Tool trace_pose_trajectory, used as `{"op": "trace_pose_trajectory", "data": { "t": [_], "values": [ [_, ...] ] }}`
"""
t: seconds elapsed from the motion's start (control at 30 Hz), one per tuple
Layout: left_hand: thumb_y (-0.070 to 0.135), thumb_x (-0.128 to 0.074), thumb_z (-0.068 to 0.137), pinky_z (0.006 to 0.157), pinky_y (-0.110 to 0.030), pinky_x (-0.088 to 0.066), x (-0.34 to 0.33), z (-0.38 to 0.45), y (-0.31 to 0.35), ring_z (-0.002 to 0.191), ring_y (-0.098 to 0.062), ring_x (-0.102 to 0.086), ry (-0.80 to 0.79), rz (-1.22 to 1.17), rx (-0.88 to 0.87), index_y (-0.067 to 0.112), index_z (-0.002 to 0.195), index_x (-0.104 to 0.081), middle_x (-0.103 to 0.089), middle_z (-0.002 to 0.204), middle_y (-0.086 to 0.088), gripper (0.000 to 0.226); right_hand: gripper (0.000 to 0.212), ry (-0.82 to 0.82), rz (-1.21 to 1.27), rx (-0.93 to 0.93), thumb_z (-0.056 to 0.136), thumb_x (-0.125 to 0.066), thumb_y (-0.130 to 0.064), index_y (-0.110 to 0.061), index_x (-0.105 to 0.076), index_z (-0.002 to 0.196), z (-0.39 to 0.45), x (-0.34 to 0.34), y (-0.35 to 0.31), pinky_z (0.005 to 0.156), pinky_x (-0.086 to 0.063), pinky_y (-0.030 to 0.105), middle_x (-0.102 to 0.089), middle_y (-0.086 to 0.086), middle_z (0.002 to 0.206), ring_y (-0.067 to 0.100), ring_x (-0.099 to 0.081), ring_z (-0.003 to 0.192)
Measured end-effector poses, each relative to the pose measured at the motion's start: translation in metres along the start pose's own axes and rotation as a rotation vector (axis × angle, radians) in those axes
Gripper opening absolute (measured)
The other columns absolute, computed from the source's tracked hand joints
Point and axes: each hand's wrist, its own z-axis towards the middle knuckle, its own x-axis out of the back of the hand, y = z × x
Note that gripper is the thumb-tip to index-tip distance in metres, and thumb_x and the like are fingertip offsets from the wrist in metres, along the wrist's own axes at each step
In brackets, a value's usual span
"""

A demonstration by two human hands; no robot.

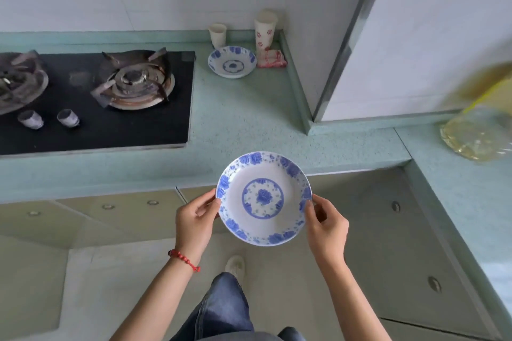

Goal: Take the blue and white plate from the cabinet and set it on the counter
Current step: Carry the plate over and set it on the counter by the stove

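Both of your hands grasp the blue and white plate [263, 199] by its rim: your left hand [195, 222] pinches the left edge with the thumb on top, and your right hand [327, 225] pinches the right edge the same way. You hold the plate face up in the air, just in front of the counter's front edge and above the lower cabinet doors, not resting on anything.

Items in view, largest first:

- Counter [243, 119]: pale green, speckled, running along the wall and turning toward you on the right side.
- Gas hob [94, 99]: black glass panel set into the counter at left, with two burners and two knobs near its front edge.
- Lower cabinet doors [368, 219]: beige, with small round recessed pulls, below the counter.
- Oil bottle [479, 133]: clear, yellowish contents, blurred, at the right edge on the counter.
- Second plate [232, 61]: same blue floral pattern, lying flat on the counter near the back wall, right of the hob.
- Tall cup [265, 30]: white with red marks, in the back corner, just beside the second plate.
- Folded cloth [271, 59]: red and white, at the foot of the tall cup, touching or nearly touching the second plate.
- Small cup [217, 35]: plain white, against the wall behind the second plate.
- Red bead bracelet [182, 258]: on your left wrist.
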Motion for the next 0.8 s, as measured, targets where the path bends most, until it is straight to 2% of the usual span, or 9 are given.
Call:
{"op": "trace_pose_trajectory", "data": {
  "t": [0.13,0.3,0.37,0.43,0.57,0.6,0.67,0.8],
  "values": [
    [-0.002,-0.061,0.081,0.065,-0.010,-0.051,-0.007,0.065,0.006,0.081,0.002,-0.066,-0.051,0.020,0.014,0.021,0.096,-0.068,-0.071,0.077,0.027,0.028,0.024,0.021,-0.021,0.014,0.082,-0.061,-0.015,-0.038,-0.063,0.075,0.052,-0.036,-0.007,0.046,-0.038,0.010,-0.056,-0.005,0.048,0.005,-0.046,0.046],
    [0.002,-0.063,0.081,0.066,-0.010,-0.052,-0.020,0.120,0.010,0.084,0.001,-0.066,-0.075,0.054,0.037,0.030,0.094,-0.068,-0.069,0.079,0.031,0.031,0.011,0.024,-0.067,-0.009,0.083,-0.061,-0.014,-0.021,-0.068,0.087,0.101,-0.067,-0.007,0.044,-0.036,0.008,-0.055,-0.007,0.049,0.003,-0.048,0.046],
    [0.003,-0.064,0.081,0.065,-0.010,-0.052,-0.025,0.136,0.007,0.083,0.001,-0.067,-0.056,0.052,0.055,0.029,0.094,-0.068,-0.071,0.079,0.026,0.029,0.011,0.016,-0.083,-0.009,0.083,-0.060,-0.014,-0.021,-0.067,0.088,0.117,-0.076,-0.006,0.045,-0.037,0.008,-0.057,-0.007,0.051,0.003,-0.050,0.048],
    [0.003,-0.064,0.080,0.065,-0.012,-0.053,-0.030,0.150,0.002,0.081,-0.001,-0.067,-0.027,0.047,0.075,0.020,0.099,-0.068,-0.071,0.084,0.017,0.025,0.010,0.000,-0.104,-0.013,0.083,-0.060,-0.014,-0.020,-0.067,0.088,0.133,-0.084,-0.005,0.045,-0.037,0.009,-0.057,-0.006,0.051,0.004,-0.050,0.049],
    [0.001,-0.064,0.080,0.065,-0.012,-0.054,-0.041,0.179,-0.006,0.078,0.000,-0.068,0.009,0.083,0.092,0.006,0.105,-0.064,-0.069,0.091,0.004,0.026,0.011,-0.071,-0.139,-0.015,0.085,-0.057,-0.015,-0.018,-0.066,0.091,0.165,-0.102,0.002,0.044,-0.039,0.022,-0.055,0.001,0.049,0.007,-0.043,0.044],
    [0.000,-0.064,0.080,0.065,-0.012,-0.054,-0.044,0.186,-0.008,0.077,0.000,-0.067,0.017,0.084,0.096,0.004,0.106,-0.064,-0.069,0.092,0.003,0.026,0.011,-0.085,-0.146,-0.005,0.086,-0.057,-0.016,-0.018,-0.066,0.091,0.173,-0.106,0.004,0.043,-0.037,0.022,-0.053,0.002,0.047,0.007,-0.041,0.042],
    [-0.002,-0.063,0.080,0.064,-0.010,-0.052,-0.050,0.200,-0.012,0.075,0.002,-0.067,0.023,0.099,0.103,0.002,0.106,-0.063,-0.068,0.093,0.001,0.027,0.011,-0.096,-0.169,0.018,0.086,-0.057,-0.015,-0.016,-0.066,0.092,0.188,-0.115,0.009,0.040,-0.033,0.018,-0.047,-0.006,0.044,0.008,-0.041,0.042],
    [-0.002,-0.063,0.079,0.063,-0.008,-0.051,-0.062,0.223,-0.023,0.075,0.000,-0.067,0.052,0.137,0.134,0.002,0.107,-0.062,-0.067,0.095,-0.002,0.028,0.012,-0.129,-0.213,0.058,0.086,-0.056,-0.013,-0.012,-0.066,0.094,0.216,-0.130,0.017,0.038,-0.029,0.022,-0.040,-0.011,0.041,0.008,-0.037,0.038]
  ]
}}
